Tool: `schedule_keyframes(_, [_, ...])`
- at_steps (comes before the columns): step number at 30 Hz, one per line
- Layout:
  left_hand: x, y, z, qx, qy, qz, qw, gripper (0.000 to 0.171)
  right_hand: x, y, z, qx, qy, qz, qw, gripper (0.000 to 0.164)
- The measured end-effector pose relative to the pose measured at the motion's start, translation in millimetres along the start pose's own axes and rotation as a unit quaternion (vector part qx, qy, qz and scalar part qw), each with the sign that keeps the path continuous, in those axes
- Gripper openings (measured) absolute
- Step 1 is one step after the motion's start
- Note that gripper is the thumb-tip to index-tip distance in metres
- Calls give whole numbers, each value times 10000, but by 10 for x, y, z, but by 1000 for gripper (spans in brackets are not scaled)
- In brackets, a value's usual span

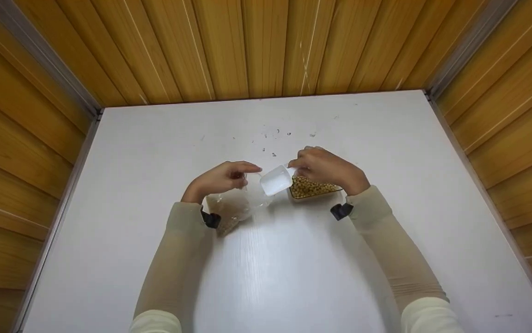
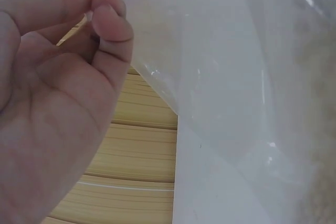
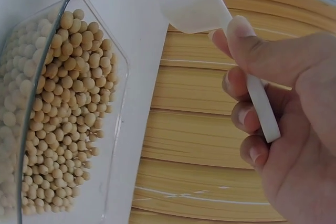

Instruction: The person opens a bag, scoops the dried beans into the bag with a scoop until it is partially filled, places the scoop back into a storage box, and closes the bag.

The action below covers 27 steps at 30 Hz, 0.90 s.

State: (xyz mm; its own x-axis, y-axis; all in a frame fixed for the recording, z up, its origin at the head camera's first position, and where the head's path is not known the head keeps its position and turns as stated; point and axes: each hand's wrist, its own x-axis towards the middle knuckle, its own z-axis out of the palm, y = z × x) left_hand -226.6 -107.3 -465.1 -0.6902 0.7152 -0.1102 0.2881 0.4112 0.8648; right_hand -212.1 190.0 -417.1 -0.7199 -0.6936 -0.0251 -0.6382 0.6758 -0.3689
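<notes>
My left hand (image 1: 223,178) pinches the edge of a clear plastic bag (image 2: 220,77) between thumb and fingers. Pale contents lie blurred in the lower part of the bag, too unclear to name. My right hand (image 1: 326,167) grips the handle of a white scoop (image 1: 276,181), fingers curled round it in the right wrist view. The scoop is tilted over the bag's mouth, close to the left fingertips. Below the right hand stands a clear box of soybeans (image 3: 73,108), partly hidden by that hand in the head view.
Small dark specks or marks (image 1: 273,154) dot the white table (image 1: 256,277) beyond the hands. Wood-patterned panels (image 1: 266,46) rise along the back and both sides. Each wrist wears a small black camera mount (image 1: 342,211).
</notes>
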Motion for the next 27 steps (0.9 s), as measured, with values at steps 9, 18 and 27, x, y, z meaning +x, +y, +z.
schedule_keyframes(9, [13, -25, 11, 111, -51, 74, 9999, 41, -63, -71, -28, -335, 66, -70, 9994, 31])
schedule_keyframes(18, [7, -29, 1, -61, -19, 181, 9998, 41, -82, -37, -9, -463, 598, -688, 9948, 22])
schedule_keyframes(27, [-27, 23, -1, -121, -4, 150, 9998, 41, -158, 74, -72, -127, 659, -528, 9963, 22])
